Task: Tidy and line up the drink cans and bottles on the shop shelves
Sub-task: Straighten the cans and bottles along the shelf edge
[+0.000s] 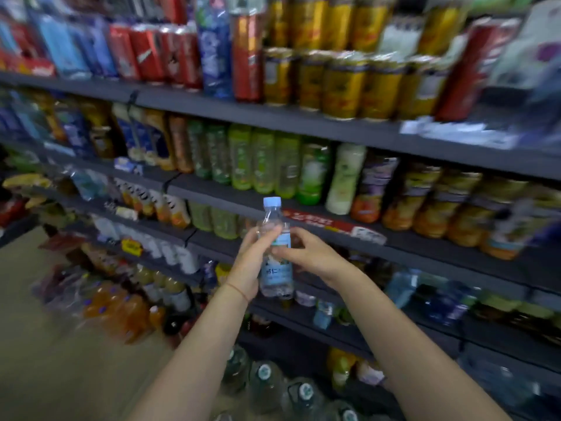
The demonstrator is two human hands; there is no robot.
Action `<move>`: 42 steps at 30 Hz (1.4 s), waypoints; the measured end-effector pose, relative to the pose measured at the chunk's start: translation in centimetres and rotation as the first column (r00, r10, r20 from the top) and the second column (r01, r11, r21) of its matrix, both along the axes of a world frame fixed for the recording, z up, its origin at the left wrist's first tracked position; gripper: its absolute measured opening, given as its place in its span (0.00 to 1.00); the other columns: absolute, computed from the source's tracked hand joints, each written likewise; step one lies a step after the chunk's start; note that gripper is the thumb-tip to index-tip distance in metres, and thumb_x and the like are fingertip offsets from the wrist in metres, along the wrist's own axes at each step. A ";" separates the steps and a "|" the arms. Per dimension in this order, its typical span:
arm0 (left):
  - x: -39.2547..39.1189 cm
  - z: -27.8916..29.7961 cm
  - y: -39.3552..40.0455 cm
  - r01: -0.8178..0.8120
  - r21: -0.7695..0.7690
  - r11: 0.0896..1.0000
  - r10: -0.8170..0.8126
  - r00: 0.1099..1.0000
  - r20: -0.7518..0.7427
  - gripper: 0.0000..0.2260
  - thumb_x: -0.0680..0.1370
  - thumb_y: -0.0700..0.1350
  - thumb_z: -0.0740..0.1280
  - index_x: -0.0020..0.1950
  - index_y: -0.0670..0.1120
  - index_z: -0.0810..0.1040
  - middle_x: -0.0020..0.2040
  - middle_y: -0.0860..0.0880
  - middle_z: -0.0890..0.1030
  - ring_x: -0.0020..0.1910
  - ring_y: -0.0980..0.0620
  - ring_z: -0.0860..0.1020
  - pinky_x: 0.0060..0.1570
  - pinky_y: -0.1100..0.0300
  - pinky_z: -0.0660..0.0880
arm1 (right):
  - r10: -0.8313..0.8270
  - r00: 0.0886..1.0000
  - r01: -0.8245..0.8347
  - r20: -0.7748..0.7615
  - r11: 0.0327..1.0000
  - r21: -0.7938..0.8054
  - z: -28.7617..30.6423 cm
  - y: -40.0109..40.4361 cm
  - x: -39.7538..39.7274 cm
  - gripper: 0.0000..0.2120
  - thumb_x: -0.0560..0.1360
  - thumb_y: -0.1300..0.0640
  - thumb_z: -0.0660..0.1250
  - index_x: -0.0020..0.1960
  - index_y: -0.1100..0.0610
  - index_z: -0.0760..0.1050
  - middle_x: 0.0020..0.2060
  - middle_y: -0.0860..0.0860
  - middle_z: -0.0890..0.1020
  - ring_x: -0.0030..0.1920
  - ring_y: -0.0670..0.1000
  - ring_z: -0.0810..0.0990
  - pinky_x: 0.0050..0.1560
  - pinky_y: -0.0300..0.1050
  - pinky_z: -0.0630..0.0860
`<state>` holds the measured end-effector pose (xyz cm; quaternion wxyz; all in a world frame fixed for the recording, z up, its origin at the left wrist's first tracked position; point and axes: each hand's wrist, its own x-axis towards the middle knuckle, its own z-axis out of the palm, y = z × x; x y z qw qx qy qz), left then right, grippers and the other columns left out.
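Note:
A small clear water bottle (275, 253) with a light blue cap and a pale blue label is held upright in front of the shelves. My left hand (252, 262) grips its left side, fingers curled round the body. My right hand (306, 253) holds it from the right, fingertips on the label. Behind it run dark shelves (303, 120) packed with drinks: gold cans (343, 83) and red cans (151, 53) on top, green bottles (261, 162) one level down.
Orange juice bottles (118, 311) in plastic wrap stand on the floor at lower left. Large water jugs (267, 381) sit on the floor below my arms. A red price strip (321, 223) runs along the shelf edge behind the bottle. The view is motion-blurred.

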<state>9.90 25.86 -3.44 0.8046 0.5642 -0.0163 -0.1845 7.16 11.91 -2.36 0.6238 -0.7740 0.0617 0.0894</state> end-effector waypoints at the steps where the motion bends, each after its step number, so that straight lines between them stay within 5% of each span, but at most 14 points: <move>1: -1.4 1.6 -1.7 0.000 0.007 1.000 0.000 0.998 0.068 0.08 0.75 0.46 0.73 0.53 0.47 0.80 0.49 0.44 0.85 0.46 0.46 0.84 0.44 0.52 0.80 | -0.012 0.999 0.013 0.046 1.000 -0.024 1.3 -1.6 -1.5 0.22 0.73 0.52 0.75 0.64 0.51 0.73 0.54 0.47 0.83 0.50 0.42 0.83 0.47 0.38 0.81; 4: -4.6 6.8 -6.6 0.046 0.019 0.999 -0.050 0.960 0.277 0.11 0.72 0.40 0.75 0.53 0.50 0.81 0.51 0.45 0.84 0.52 0.45 0.83 0.51 0.49 0.79 | -0.125 0.955 0.150 0.268 0.986 -0.076 5.6 -5.9 -5.2 0.29 0.65 0.53 0.79 0.64 0.52 0.75 0.55 0.50 0.84 0.55 0.48 0.83 0.59 0.54 0.80; 8: -7.0 13.6 -12.5 0.157 0.091 0.983 -0.181 0.822 0.539 0.17 0.72 0.38 0.75 0.60 0.46 0.79 0.53 0.48 0.84 0.53 0.52 0.82 0.51 0.58 0.78 | -0.272 0.799 0.368 0.536 0.927 -0.078 11.6 -11.4 -8.7 0.28 0.67 0.63 0.78 0.64 0.54 0.75 0.55 0.49 0.83 0.54 0.47 0.82 0.56 0.48 0.80; 12: -8.2 17.2 -18.4 0.070 0.162 0.984 -0.166 0.685 0.709 0.17 0.75 0.42 0.73 0.63 0.48 0.77 0.57 0.52 0.82 0.56 0.59 0.80 0.53 0.65 0.75 | -0.353 0.632 0.528 0.689 0.848 -0.050 15.9 -16.8 -11.6 0.26 0.70 0.57 0.76 0.65 0.49 0.74 0.57 0.45 0.81 0.56 0.45 0.80 0.55 0.45 0.79; 18: -8.8 19.0 -27.5 0.132 0.080 0.988 -0.145 0.605 0.783 0.10 0.81 0.47 0.65 0.62 0.54 0.77 0.58 0.51 0.79 0.58 0.57 0.78 0.56 0.63 0.75 | -0.412 0.458 0.690 0.788 0.724 -0.022 19.9 -24.7 -13.9 0.20 0.71 0.52 0.76 0.61 0.47 0.75 0.53 0.43 0.82 0.51 0.38 0.81 0.49 0.35 0.78; 20: -9.3 19.6 -30.5 0.159 0.055 0.986 -0.141 0.600 0.788 0.11 0.83 0.46 0.62 0.65 0.53 0.76 0.60 0.52 0.78 0.60 0.59 0.77 0.59 0.64 0.74 | -0.424 0.439 0.731 0.792 0.682 -0.041 20.6 -27.3 -14.0 0.19 0.71 0.49 0.75 0.59 0.49 0.75 0.52 0.45 0.82 0.51 0.40 0.81 0.49 0.39 0.80; 24: -10.1 19.9 -35.6 0.211 0.063 0.975 -0.174 0.567 0.805 0.14 0.83 0.43 0.58 0.68 0.53 0.72 0.62 0.54 0.76 0.62 0.60 0.75 0.61 0.64 0.72 | -0.465 0.370 0.823 0.804 0.565 -0.052 21.3 -32.1 -13.9 0.32 0.68 0.37 0.71 0.64 0.56 0.74 0.54 0.50 0.80 0.56 0.49 0.80 0.54 0.51 0.80; 28: -10.9 19.9 -39.9 0.203 0.163 0.966 -0.245 0.497 0.832 0.20 0.80 0.37 0.61 0.70 0.52 0.71 0.64 0.51 0.75 0.62 0.57 0.75 0.63 0.57 0.75 | -0.519 0.326 0.868 0.790 0.495 -0.033 21.2 -36.4 -14.8 0.25 0.70 0.43 0.72 0.59 0.58 0.74 0.51 0.51 0.77 0.51 0.49 0.76 0.47 0.42 0.74; 31: -12.4 20.2 -42.7 0.204 0.240 0.949 -0.311 0.486 0.817 0.21 0.80 0.40 0.62 0.72 0.52 0.69 0.66 0.51 0.75 0.64 0.55 0.74 0.64 0.53 0.74 | -0.536 0.328 0.886 0.778 0.459 -0.056 21.2 -39.2 -16.0 0.30 0.69 0.41 0.70 0.63 0.58 0.72 0.54 0.52 0.75 0.51 0.51 0.73 0.47 0.45 0.71; 34: -14.5 20.8 -45.3 0.179 0.337 0.924 -0.381 0.486 0.787 0.24 0.80 0.43 0.61 0.76 0.51 0.64 0.71 0.51 0.71 0.68 0.52 0.71 0.66 0.52 0.72 | -0.560 0.403 0.893 0.724 0.413 -0.178 21.7 -42.0 -17.6 0.39 0.73 0.40 0.69 0.77 0.56 0.60 0.69 0.54 0.67 0.63 0.53 0.70 0.54 0.45 0.71; 38: -17.4 21.5 -48.6 0.097 0.405 0.909 -0.397 0.496 0.772 0.25 0.80 0.43 0.61 0.77 0.51 0.62 0.74 0.50 0.68 0.68 0.51 0.70 0.61 0.55 0.70 | -0.509 0.432 0.891 0.745 0.371 -0.263 21.6 -45.4 -20.3 0.38 0.75 0.41 0.69 0.77 0.58 0.59 0.69 0.56 0.64 0.52 0.51 0.71 0.45 0.42 0.69; 42: -20.8 21.8 -52.5 0.033 0.436 0.899 -0.388 0.520 0.761 0.25 0.80 0.40 0.61 0.76 0.51 0.62 0.73 0.48 0.69 0.63 0.50 0.74 0.58 0.55 0.73 | -0.455 0.457 0.881 0.764 0.350 -0.319 20.7 -49.0 -24.0 0.39 0.76 0.45 0.71 0.78 0.56 0.56 0.72 0.55 0.64 0.67 0.55 0.70 0.56 0.46 0.72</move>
